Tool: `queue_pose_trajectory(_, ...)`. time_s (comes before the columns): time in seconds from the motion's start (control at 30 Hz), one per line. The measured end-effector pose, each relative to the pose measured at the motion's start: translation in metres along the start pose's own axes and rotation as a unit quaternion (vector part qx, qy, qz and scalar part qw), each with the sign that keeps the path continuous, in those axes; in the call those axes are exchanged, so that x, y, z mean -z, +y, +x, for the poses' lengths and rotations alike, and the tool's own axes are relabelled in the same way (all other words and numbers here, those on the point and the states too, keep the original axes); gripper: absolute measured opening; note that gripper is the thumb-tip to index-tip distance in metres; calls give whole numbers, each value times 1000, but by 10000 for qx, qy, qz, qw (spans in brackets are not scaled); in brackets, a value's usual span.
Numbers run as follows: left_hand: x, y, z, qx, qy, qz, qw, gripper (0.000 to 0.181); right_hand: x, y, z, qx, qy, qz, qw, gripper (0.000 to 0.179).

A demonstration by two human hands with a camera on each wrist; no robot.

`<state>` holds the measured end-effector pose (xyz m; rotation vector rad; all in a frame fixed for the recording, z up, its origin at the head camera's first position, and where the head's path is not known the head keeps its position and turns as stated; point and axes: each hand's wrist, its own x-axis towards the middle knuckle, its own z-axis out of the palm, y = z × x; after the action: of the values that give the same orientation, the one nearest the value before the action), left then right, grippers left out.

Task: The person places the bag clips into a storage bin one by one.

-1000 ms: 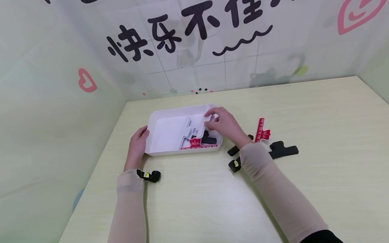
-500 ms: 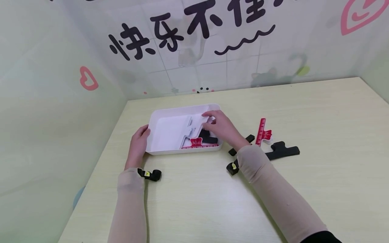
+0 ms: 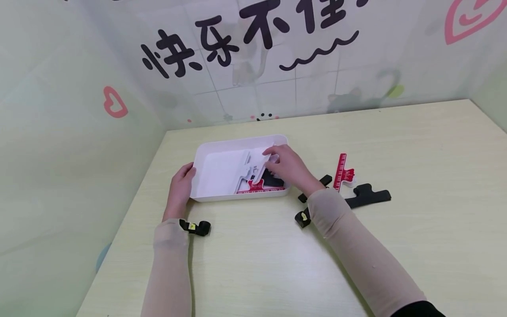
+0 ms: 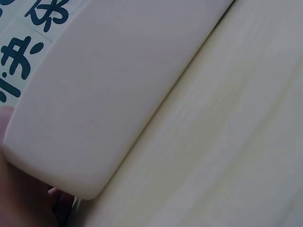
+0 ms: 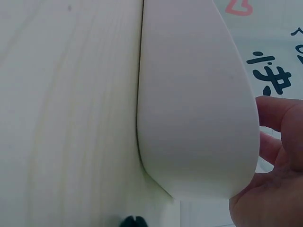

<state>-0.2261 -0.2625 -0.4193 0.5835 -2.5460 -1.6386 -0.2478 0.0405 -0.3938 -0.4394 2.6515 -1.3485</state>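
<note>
a pale wall (image 3: 317, 90) printed with black lettering stands behind the wide wooden table (image 3: 249, 264). on the table sits a shallow white tray (image 3: 215, 171). the person's left hand (image 3: 181, 187) grips its left end, thumb at the rim and fingers bent around the side. the right hand (image 3: 290, 167) is over the tray's right end, nearly closed, thumb and fingers pinching a white clip (image 3: 259, 174) inside it. a black clip (image 3: 368, 197) lies on the table right of the tray, with a red clip (image 3: 340, 172) just behind it. inside the tray, a smaller-looking red-and-white clip (image 3: 255, 186) lies along the near wall, and beside it a black piece (image 3: 273, 180), partly hidden.
</note>
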Motion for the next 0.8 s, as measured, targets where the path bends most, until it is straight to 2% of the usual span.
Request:
queue_pose_trajectory(0.2, 0, 0, -1, 6, -30, -1, 10000, 45, 1, 0, 0, 41, -102, -77, 9999, 34)
queue_pose_trajectory(0.37, 0, 0, 0, -10, -37, 8, 10000, 45, 1, 0, 1, 294, -151, -267, 9991, 29)
queue_pose_trajectory(0.8, 0, -1, -1, 5, -80, 3, 10000, 47, -2, 2, 0, 434, 95, -642, 9969, 27)
